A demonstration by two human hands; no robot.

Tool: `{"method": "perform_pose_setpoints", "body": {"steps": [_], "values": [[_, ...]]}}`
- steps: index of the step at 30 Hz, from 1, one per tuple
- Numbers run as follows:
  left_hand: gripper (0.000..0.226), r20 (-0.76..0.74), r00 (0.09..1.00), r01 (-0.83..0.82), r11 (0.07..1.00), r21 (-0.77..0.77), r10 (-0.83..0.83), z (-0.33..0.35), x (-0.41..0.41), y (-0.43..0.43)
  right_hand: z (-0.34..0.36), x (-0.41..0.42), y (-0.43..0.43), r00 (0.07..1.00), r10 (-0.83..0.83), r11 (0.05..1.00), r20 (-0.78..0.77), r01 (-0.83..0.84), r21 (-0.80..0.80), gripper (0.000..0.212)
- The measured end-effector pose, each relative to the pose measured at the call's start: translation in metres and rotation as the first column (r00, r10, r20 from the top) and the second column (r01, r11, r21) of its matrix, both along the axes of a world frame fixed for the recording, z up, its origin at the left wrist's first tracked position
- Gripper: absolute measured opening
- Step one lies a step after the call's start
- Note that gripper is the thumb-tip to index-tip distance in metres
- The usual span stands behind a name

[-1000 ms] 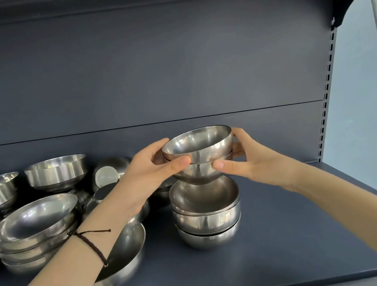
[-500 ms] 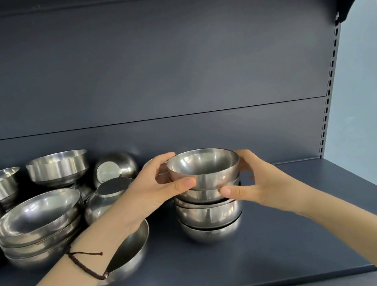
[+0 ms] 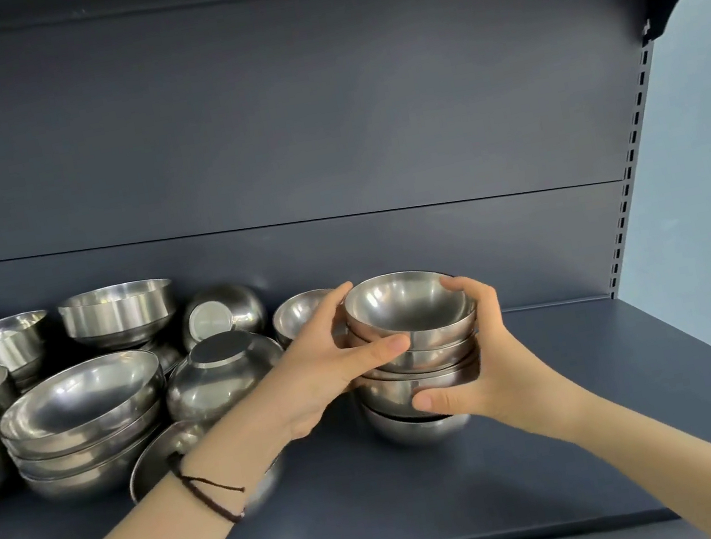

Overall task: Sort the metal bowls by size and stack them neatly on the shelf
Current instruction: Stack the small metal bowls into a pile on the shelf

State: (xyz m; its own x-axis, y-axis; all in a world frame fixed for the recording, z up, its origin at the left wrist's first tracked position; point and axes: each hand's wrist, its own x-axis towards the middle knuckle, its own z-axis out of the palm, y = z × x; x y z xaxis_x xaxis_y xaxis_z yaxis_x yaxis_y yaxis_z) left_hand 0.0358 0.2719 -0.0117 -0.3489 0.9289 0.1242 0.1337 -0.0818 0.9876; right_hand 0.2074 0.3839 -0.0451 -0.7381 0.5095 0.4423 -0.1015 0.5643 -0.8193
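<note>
Stack [image 3: 422, 359] of rounded, polished steel bowls clamped between left hand [image 3: 319, 370] and right hand [image 3: 490, 369] grips.

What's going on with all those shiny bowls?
A person is sorting metal bowls on a dark shelf. The left hand and the right hand grip a stack of small bowls from either side. Bigger bowls sit in piles to the left, and an upside-down bowl lies beside them.
</note>
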Motion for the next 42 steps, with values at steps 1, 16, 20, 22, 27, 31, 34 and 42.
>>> {"method": "perform_pose_setpoints", "body": {"steps": [1,16,20,22,27,31,34,42], "values": [[0.106,0.011,1.000,-0.006,1.000,0.001,0.006,-0.001,0.006,0.005,0.000,0.002,0.004,1.000,-0.014,1.000,-0.013,0.014,-0.019,0.100],[0.053,-0.454,0.849,0.156,0.949,-0.273,-0.270,0.029,-0.011,0.044,-0.002,0.028,0.045,0.986,-0.167,0.986,-0.005,0.167,-0.015,0.088],[0.036,-0.759,0.568,-0.044,0.910,-0.413,-0.318,0.051,-0.063,0.034,-0.003,0.028,0.049,0.985,-0.173,0.985,-0.001,0.173,-0.024,0.088],[0.031,-0.780,0.578,-0.125,0.918,-0.376,-0.240,0.056,-0.093,0.039,-0.003,0.028,0.048,0.985,-0.173,0.985,-0.008,0.172,-0.019,0.090],[0.059,-0.811,0.562,-0.297,0.874,-0.384,-0.165,0.051,-0.142,0.061,-0.004,0.028,0.048,0.983,-0.184,0.983,0.000,0.184,-0.014,0.093],[0.069,-0.768,0.600,-0.248,0.861,-0.444,-0.224,0.039,-0.157,0.077,-0.003,0.028,0.046,0.982,-0.188,0.982,-0.003,0.188,-0.012,0.091],[0.068,-0.772,0.589,-0.236,0.862,-0.449,-0.241,0.032,-0.160,0.085,-0.004,0.029,0.045,0.981,-0.192,0.981,-0.006,0.192,-0.011,0.089],[0.041,-0.748,0.609,-0.146,0.889,-0.434,-0.265,0.030,-0.158,0.086,-0.005,0.028,0.044,0.979,-0.202,0.979,-0.004,0.202,-0.007,0.093]]}}
